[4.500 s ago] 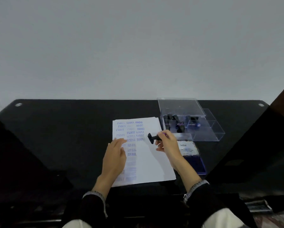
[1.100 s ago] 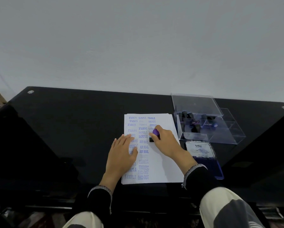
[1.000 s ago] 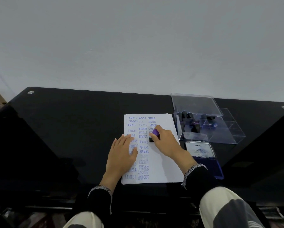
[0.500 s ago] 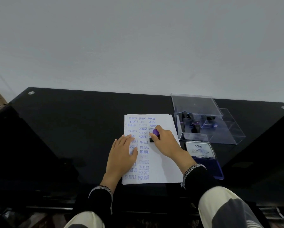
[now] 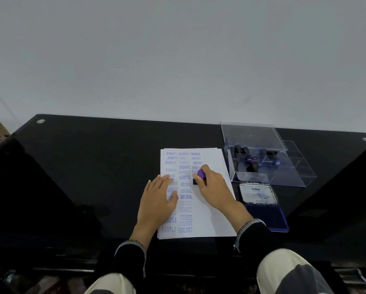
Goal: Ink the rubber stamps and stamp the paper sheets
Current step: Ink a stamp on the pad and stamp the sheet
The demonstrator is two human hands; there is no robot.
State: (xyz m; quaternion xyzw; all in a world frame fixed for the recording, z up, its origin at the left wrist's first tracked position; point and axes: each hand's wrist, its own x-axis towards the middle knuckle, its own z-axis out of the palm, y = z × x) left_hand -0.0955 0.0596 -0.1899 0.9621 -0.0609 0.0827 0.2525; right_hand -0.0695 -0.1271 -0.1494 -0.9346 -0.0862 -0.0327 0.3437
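A white paper sheet (image 5: 211, 211) lies on the black table, covered in blue stamped words such as SAMPLE, AIR MAIL and FAX OUT. My right hand (image 5: 215, 187) grips a black rubber stamp with a purple top (image 5: 200, 176) and holds it down on the sheet's middle column. My left hand (image 5: 158, 200) lies flat with straight fingers on the sheet's left side. The open blue ink pad (image 5: 266, 215) sits just right of the sheet, its lid with a white label raised behind it.
A clear plastic box (image 5: 269, 164) with several more stamps stands at the back right, its lid open. The glossy black table (image 5: 92, 177) reaches to a pale wall. My knees show at the bottom edge.
4.5 s ago my right hand held the stamp in the air above the sheet; it has since come down onto the paper. Over the last second both hands have stayed still.
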